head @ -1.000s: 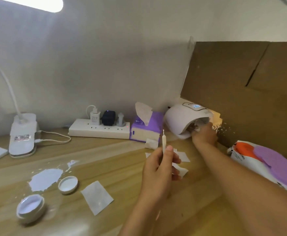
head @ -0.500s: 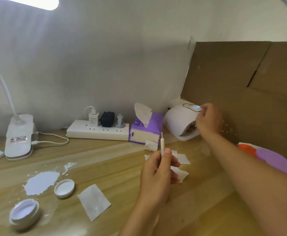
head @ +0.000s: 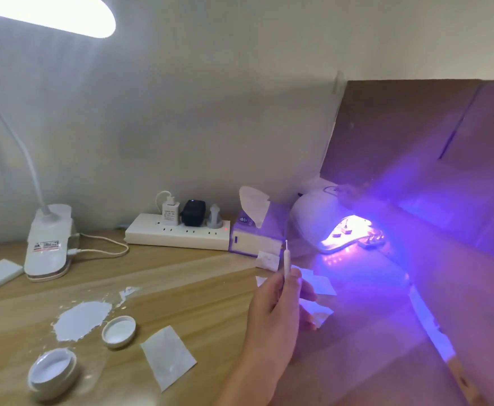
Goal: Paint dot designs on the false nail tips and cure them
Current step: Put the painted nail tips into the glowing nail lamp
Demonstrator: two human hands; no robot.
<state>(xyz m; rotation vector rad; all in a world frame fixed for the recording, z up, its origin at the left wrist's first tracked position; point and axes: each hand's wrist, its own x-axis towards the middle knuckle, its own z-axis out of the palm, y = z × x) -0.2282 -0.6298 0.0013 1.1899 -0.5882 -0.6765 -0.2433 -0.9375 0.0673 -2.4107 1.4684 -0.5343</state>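
Now: dotting tool (head: 286, 260) upright, pinched in left hand (head: 272, 312); nail tips (head: 344, 228) inside lamp (head: 313, 218).

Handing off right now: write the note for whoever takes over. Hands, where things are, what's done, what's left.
Left hand grips the dotting tool upright, above the desk.
Right hand is at the top of the curing lamp; glare hides its fingers.
Nail tips stand on small holders inside the lamp, which glows violet.
Open paint pot, its lid and a white paint puddle lie on the desk's front left.
Done: tips in, lamp on.
Left: let the cure finish, then take the tips out. Whether dots are painted cannot be seen from here.
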